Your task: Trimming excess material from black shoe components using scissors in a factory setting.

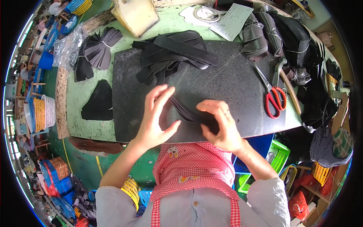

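A small stack of black fabric pieces (pixel 182 110) lies, slightly fanned, on the dark board in front of me. My left hand (pixel 154 117) is beside the stack's left end, thumb and fingers spread wide. Round the right end curls my right hand (pixel 223 126), its fingers over the top edge and its thumb below. Farther off is a loose heap of black fabric strips (pixel 177 51), close above my left fingertips. A separate black piece (pixel 98 101) rests left of the board.
The dark board (pixel 242 98) covers much of the pale green table (pixel 90 126). Red-handled scissors (pixel 275 99) and a wooden-handled hammer (pixel 289 89) lie at its right. Tied grey bundles (pixel 97 49) sit far left. More bundles (pixel 254 39) and papers (pixel 231 22) are at the back right.
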`<state>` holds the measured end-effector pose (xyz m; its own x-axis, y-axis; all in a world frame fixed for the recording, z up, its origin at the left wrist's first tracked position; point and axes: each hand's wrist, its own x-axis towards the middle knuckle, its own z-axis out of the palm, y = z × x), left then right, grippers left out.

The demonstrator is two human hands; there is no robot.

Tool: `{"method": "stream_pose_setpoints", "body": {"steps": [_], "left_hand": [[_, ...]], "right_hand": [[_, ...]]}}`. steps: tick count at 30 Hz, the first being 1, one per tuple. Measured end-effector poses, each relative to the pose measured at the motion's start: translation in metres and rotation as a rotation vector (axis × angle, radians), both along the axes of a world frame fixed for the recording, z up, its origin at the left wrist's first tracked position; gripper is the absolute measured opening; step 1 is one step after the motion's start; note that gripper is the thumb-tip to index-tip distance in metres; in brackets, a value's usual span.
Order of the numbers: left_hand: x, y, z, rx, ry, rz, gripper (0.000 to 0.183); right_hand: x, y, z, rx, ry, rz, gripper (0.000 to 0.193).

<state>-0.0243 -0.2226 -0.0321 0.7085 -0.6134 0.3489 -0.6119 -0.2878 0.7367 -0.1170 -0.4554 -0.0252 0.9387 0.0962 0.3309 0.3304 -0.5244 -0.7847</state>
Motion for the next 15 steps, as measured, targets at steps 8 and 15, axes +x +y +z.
{"method": "stream_pose_setpoints", "body": {"steps": [8, 15], "left_hand": [[0.017, -0.003, 0.005, 0.172, -0.132, -0.146, 0.063], [0.018, -0.014, 0.036, 0.227, -0.176, -0.166, 0.028]], "right_hand": [[-0.006, -0.013, 0.007, -0.029, 0.009, 0.017, 0.055], [-0.006, -0.009, 0.013, 0.439, 0.284, -0.093, 0.046]]}}
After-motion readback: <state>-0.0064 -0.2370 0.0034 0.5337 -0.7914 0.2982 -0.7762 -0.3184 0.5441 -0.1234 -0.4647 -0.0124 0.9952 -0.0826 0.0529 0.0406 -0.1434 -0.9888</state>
